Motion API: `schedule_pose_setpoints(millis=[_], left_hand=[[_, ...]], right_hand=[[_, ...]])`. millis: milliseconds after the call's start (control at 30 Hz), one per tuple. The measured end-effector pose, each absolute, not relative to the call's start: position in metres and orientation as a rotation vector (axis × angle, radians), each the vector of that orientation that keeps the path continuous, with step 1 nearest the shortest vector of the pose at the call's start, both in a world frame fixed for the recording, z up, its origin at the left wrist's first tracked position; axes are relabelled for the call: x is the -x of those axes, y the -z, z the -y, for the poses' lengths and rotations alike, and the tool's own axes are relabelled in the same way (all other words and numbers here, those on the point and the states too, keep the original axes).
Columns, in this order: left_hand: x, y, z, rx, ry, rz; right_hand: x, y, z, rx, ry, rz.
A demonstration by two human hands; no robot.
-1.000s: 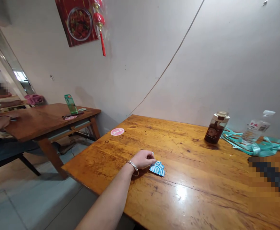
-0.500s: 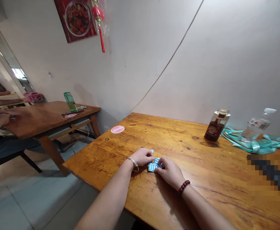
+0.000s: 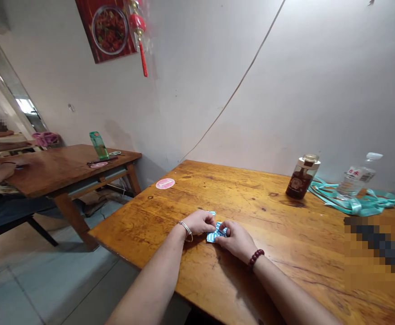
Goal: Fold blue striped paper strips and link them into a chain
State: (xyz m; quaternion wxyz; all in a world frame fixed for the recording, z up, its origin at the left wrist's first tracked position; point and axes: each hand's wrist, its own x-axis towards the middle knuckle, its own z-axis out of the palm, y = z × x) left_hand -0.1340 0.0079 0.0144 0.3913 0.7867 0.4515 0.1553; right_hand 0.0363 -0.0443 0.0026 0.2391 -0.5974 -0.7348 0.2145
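Small blue-and-white printed paper pieces (image 3: 211, 237), like labels or cards, lie low over the wooden table (image 3: 183, 198) between my hands. My right hand (image 3: 239, 239), with a dark red bead bracelet at the wrist, is closed with thumb and fingers on their right side. My left hand (image 3: 199, 222), wearing a silver bangle, is closed in a pinch at their upper left; what its fingertips hold is hidden. Just beyond the left fingers, another blue-and-white edge (image 3: 212, 212) peeks out.
A round pink sticker (image 3: 165, 183) marks the table's left side. At the back right are a dark drink bottle (image 3: 302, 178), a clear water bottle (image 3: 355, 180) and teal ribbon (image 3: 356, 205). A blurred dark object (image 3: 380, 246) lies right. Another person sits at the left table (image 3: 44, 169).
The view has shifted slightly. My fingers have moved only a little around the blue-and-white pieces, and both hands stay in the same place on the table.
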Motion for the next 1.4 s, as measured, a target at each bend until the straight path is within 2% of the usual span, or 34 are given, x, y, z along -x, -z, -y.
schedule_pose_setpoints(millis=[500,633,833,1000,1133,1233,1400], left_hand=[[0.133,-0.009,-0.01,-1.936,-0.464,-1.119],[0.128,-0.016,-0.009,-1.881,-0.701,-1.191],[0.108,-0.033,0.006,-1.343,-1.157,-1.117],[0.085,-0.042,0.036,-1.031,-1.117,-0.752],[0.075,-0.037,0.04,-0.926,-1.158,-0.799],[0.081,-0.027,0.029,-0.766,-1.317,-0.862],[0.096,-0.017,0.015,-0.657,-1.41,-0.881]], right_hand=[[-0.036,0.009,0.039,1.51,-0.596,1.939],[-0.039,0.001,0.044,1.425,-0.611,1.926],[-0.051,-0.023,0.05,1.199,-0.886,1.646],[-0.054,-0.031,0.054,1.134,-1.061,1.435],[-0.048,-0.028,0.054,1.085,-1.098,1.435],[-0.044,-0.022,0.053,1.142,-0.996,1.568],[-0.034,-0.007,0.05,1.376,-0.545,1.908]])
